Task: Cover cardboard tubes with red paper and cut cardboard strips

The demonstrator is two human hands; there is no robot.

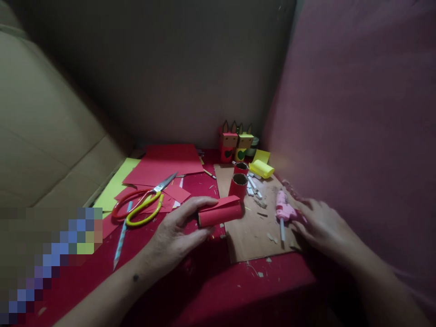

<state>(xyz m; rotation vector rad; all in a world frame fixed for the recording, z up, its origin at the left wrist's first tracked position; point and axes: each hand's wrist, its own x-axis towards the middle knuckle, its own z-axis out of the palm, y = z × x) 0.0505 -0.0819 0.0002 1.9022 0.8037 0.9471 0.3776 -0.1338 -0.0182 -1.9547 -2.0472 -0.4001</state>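
My left hand (175, 231) holds a red paper-covered tube (221, 213) on its side, fingers on top and thumb below. Along the top of the tube a flap of the red paper stands slightly loose. To the right, my right hand (318, 227) is at the handle of a pink hot glue gun (284, 209), with thumb and fingers on either side of it; the fingertips are partly hidden. A clear glue stick (282, 230) sticks out of the gun's back end towards me. Just beyond the held tube stand two upright red tubes (238, 186), open at the top.
A cardboard sheet (252, 240) with scraps lies on the red table (218, 281). Scissors (146, 202), a striped pencil (121, 243) and red paper sheets (166, 161) lie left. At the back stand two eared figures (228, 147), near a yellow paper roll (262, 169). Walls enclose the sides.
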